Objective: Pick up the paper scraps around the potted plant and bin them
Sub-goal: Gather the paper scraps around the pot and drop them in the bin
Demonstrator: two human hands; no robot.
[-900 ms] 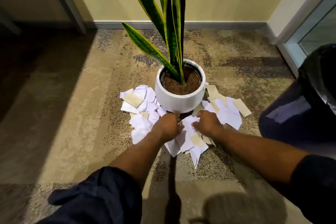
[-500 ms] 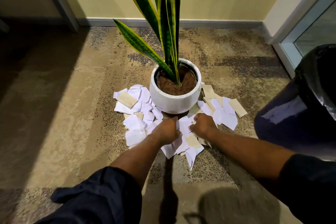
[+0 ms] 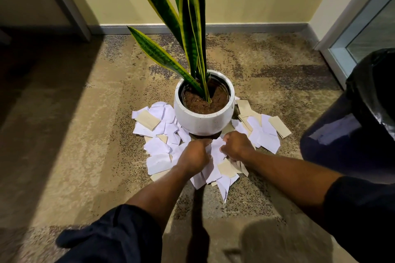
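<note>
A white round pot with a tall snake plant stands on the carpet. White and beige paper scraps lie around its front, left and right sides. My left hand and my right hand are both down in the pile just in front of the pot, fingers curled around scraps, with a white piece bunched up between them. More scraps lie spread to the right of the pot. A dark blue bin with a black liner stands at the right.
Patterned beige carpet stretches to the left and toward me. A yellow wall with a grey skirting board runs behind the plant. A glass door frame sits at the far right corner.
Both hands have drawn closer together in front of the pot and bunched up white scraps between them. The view has shifted slightly.
</note>
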